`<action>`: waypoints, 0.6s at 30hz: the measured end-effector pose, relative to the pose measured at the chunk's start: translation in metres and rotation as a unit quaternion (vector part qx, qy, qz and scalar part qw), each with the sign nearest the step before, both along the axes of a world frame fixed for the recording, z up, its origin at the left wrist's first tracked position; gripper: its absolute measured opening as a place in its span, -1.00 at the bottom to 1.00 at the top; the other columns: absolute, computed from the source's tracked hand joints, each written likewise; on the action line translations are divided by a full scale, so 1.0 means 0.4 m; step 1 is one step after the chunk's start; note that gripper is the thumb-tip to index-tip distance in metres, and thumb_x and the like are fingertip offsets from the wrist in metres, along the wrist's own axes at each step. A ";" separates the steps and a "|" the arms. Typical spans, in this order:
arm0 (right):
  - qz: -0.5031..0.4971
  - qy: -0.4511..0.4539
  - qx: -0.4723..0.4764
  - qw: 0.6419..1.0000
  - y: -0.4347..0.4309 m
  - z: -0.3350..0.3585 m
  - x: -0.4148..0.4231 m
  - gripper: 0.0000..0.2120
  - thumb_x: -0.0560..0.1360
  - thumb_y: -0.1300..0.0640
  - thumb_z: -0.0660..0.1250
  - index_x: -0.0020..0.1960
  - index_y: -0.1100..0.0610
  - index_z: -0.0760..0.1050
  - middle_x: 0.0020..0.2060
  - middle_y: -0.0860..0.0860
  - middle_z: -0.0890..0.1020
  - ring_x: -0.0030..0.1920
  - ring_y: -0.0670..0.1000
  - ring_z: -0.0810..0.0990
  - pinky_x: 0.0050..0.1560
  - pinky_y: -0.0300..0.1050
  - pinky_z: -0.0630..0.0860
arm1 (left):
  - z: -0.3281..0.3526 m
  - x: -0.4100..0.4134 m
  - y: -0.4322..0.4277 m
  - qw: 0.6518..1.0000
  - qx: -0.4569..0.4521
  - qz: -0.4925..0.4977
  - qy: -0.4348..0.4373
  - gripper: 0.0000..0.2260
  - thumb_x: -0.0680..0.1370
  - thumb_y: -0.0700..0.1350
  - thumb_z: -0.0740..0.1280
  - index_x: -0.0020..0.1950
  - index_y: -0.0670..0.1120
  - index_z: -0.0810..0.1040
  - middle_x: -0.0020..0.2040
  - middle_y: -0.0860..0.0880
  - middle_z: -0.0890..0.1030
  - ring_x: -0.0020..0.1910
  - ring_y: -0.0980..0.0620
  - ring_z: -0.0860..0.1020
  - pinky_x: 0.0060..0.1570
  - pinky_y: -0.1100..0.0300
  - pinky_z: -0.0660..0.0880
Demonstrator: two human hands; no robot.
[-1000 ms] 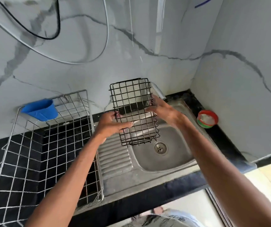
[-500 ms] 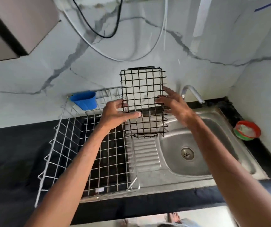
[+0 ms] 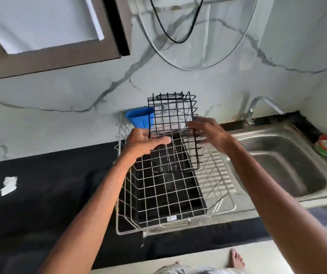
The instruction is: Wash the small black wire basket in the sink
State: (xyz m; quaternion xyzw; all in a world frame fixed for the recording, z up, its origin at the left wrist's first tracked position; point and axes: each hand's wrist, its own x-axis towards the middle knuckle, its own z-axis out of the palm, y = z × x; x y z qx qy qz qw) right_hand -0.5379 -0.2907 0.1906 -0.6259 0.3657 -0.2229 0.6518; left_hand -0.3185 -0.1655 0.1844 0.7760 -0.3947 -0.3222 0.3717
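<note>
Left hand (image 3: 144, 143) tight on black wire basket (image 3: 173, 123), left edge; right hand (image 3: 211, 135) at right edge, grip unclear; rack (image 3: 178, 224) beneath.

Two bare arms, two hands, both raised in front of the body. The left hand (image 3: 144, 143): palm turned to the right, thumb (image 3: 162, 140) laid flat across the front of the black wire basket (image 3: 170, 115), remaining fingers hidden behind the wires; it grips the lower left side. The left forearm (image 3: 91, 210): rises from the lower left, wrist straight. The right hand (image 3: 208, 135): level with the left, back facing up, fingers (image 3: 195, 128) bent onto the basket's right side and blurred; it holds that side. The right forearm (image 3: 277, 204): enters at the lower right corner and slants up and leftward to the wrist. The hands are apart, with the basket between them.
</note>
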 end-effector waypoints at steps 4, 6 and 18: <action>0.021 0.060 0.008 0.998 0.017 -0.107 0.076 -0.64 0.64 -0.06 0.25 0.32 0.12 0.54 0.41 0.17 0.46 0.19 0.24 0.56 0.05 0.13 0.59 | -0.096 0.052 0.028 0.996 0.081 0.028 0.027 -0.56 0.35 0.13 0.66 -0.09 -0.03 0.48 -0.02 -0.09 0.62 -0.11 0.02 0.68 -0.08 0.12 0.69; 0.009 0.085 0.019 0.996 0.031 -0.156 0.101 -0.65 0.63 -0.02 0.28 0.31 0.16 0.55 0.38 0.25 0.47 0.21 0.34 0.56 0.05 0.17 0.61 | -0.149 0.074 0.026 0.992 0.119 0.031 0.027 -0.55 0.34 0.16 0.65 -0.19 -0.01 0.42 -0.12 -0.04 0.53 -0.22 0.06 0.65 -0.16 0.21 0.66; -0.021 0.269 0.005 0.963 0.003 -0.347 0.230 -0.83 0.62 0.17 0.29 0.08 0.29 0.42 -0.21 0.07 0.44 -0.27 -0.03 0.48 -0.43 -0.20 0.52 | -0.324 0.100 -0.015 0.973 0.177 0.058 0.133 -0.30 0.40 -0.05 0.65 0.42 -0.26 0.44 0.38 -0.22 0.50 0.26 -0.26 0.59 0.18 -0.18 0.64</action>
